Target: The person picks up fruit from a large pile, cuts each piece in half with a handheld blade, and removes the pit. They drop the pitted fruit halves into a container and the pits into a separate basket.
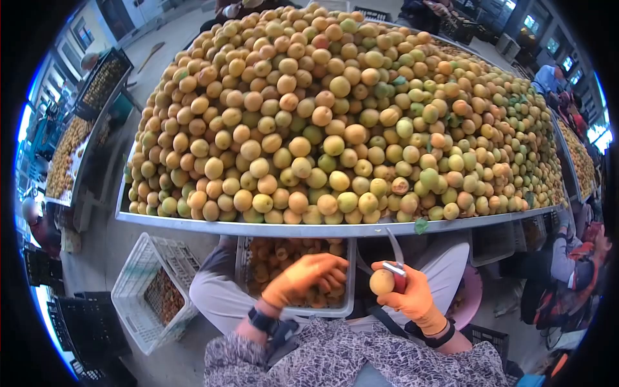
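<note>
My left hand (308,280), in an orange glove, hangs over a crate (351,284) on the floor between my legs. Its fingers are loosely bent and a little apart, with no fruit showing in them. Brownish-orange fruit pieces (261,258) lie in that crate. In the orange glove of my right hand (419,298) there is one whole apricot (382,282), held at the fingertips. The same hand grips a red-handled knife (400,281) with a metal collar; its pale curved blade points up toward the table edge. Part of the handle is hidden by the fingers.
A big heap of apricots (335,129) covers the metal-edged table (290,230) before me. A white crate (148,297) with fruit pieces stands at left, black crates (84,329) beyond it. A pink basin (469,297) sits by my right leg. Another person (574,264) works at right.
</note>
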`<move>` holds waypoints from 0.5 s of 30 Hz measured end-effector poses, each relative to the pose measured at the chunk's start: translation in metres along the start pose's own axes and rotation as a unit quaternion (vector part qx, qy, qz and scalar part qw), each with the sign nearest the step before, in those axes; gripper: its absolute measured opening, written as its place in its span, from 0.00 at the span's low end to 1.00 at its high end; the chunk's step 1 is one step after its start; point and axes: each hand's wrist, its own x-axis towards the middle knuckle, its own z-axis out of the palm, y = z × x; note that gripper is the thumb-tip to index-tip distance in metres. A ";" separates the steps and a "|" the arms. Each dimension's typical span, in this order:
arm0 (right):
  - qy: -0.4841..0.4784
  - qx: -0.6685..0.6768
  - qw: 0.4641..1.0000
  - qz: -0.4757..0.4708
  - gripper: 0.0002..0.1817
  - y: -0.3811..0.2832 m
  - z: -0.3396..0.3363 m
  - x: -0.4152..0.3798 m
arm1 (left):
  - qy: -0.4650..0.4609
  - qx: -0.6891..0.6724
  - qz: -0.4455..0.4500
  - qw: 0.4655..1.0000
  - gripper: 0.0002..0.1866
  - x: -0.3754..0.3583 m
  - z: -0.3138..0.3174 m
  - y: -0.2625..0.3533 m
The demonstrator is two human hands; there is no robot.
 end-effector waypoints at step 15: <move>-0.027 0.091 0.987 -0.128 0.15 -0.018 -0.004 -0.038 | 0.040 -0.240 0.257 0.935 0.28 -0.019 0.110 0.042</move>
